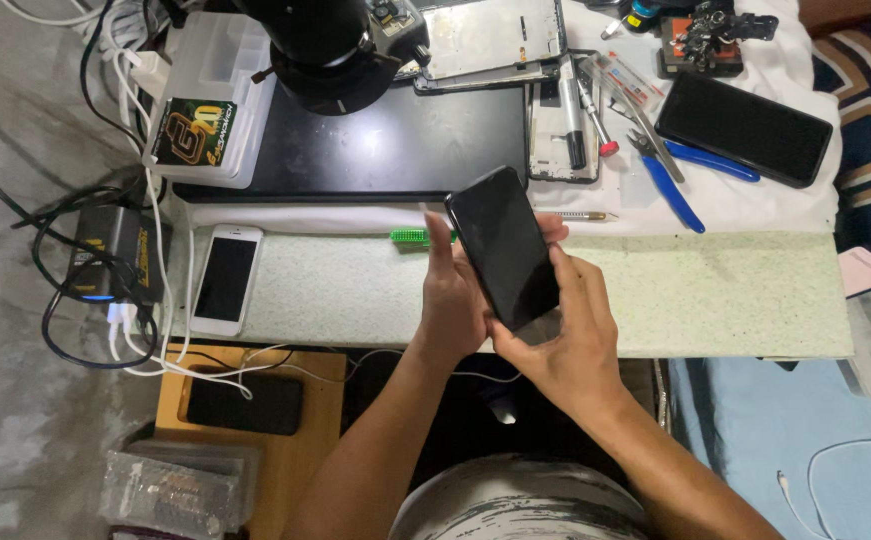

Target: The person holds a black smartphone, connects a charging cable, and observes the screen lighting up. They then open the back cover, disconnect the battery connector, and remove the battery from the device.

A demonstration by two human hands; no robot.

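Both hands hold the black phone (504, 248) above the tabletop's (715, 290) front edge: left hand (452, 300) pinching its side, right hand (565, 335) cupping its bottom. Held only at the edges, it could slip and drop.

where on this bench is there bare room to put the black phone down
Free: the speckled green mat right of the hands, below the blue pliers; also the strip between the white phone and the left hand. The black pad is mostly bare. Crowded: the top right, with tools and another dark phone.
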